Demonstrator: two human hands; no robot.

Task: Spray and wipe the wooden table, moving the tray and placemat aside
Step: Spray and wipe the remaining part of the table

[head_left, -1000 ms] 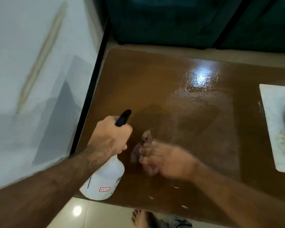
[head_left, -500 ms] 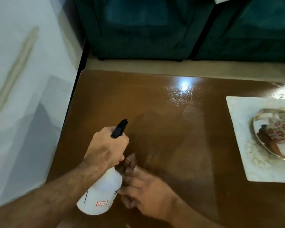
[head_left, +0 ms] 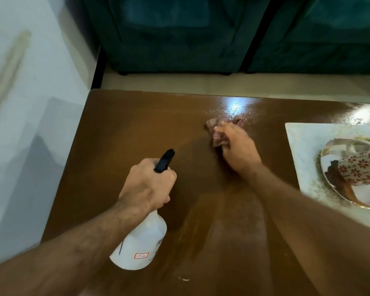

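1. Pale white wall [head_left: 30, 103] along the left side, marked by a long beige diagonal streak [head_left: 8, 67] and soft grey shadows lower down.
2. Dark skirting strip [head_left: 98, 69] at the foot of that wall, running toward the far end.
3. Strip of light cream floor [head_left: 201, 84] across the far side, in front of the furniture.
4. Dark teal upholstered furniture [head_left: 175, 33] along the far edge, split by a dark vertical gap right of centre.
5. Bright overhead light, mirrored as a white glare spot [head_left: 235, 106] on glossy brown wood.
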